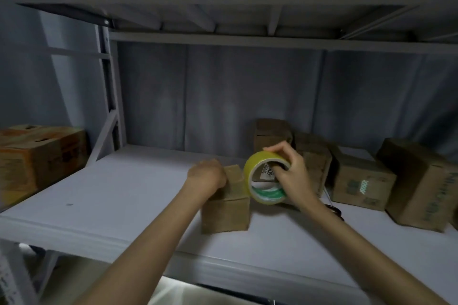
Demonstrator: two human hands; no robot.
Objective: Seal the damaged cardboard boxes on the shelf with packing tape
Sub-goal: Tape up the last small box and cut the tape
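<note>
We are looking at a small cardboard box [225, 208] standing near the front edge of the shelf [124, 195], roughly at the middle of its width, with the left hand [207, 176] resting on the box's top at its left rear corner; the fingers are curling down over the far side, and we cannot tell whether they are pinching a tape end or merely pressing the flap. The right hand [291, 176] is gripping the tape roll [266, 177], fingers threading through the core and thumb lying on the outer rim, and is holding it upright just beside the box's right top edge. We are judging the box to be light and empty-feeling, stiff at its edges but soft across the flaps, so it is likely to be sliding on the smooth shelf unless we are pinning it from above near a corner. The roll is rigid and glossy, best taken through the core as shown. Further cardboard boxes [359, 181] are sitting toward the rear right of the shelf, and a larger printed carton [42, 156] is resting beyond the left upright.
</note>
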